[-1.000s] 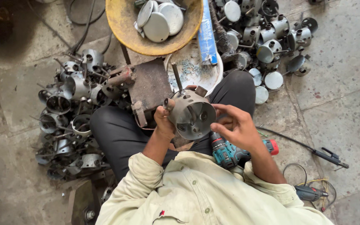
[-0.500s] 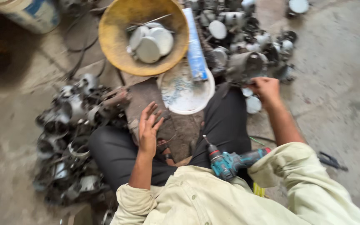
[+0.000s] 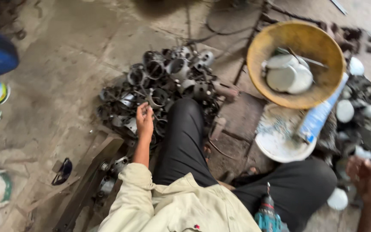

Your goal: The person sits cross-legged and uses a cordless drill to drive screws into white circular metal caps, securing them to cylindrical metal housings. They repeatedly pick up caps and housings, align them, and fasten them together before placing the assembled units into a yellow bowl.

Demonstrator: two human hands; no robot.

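My left hand, fingers loosely apart, touches the heap of dark metal ring housings at twelve o'clock: probably heavy, stiff, sharp-rimmed; I'd grip a rim. My right hand is blurred; I cannot tell its fingers.

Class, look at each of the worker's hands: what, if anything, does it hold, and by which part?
The left hand reaches into the pile of dark metal ring-shaped parts, touching one; a firm hold cannot be told. The right hand is blurred and seems empty.
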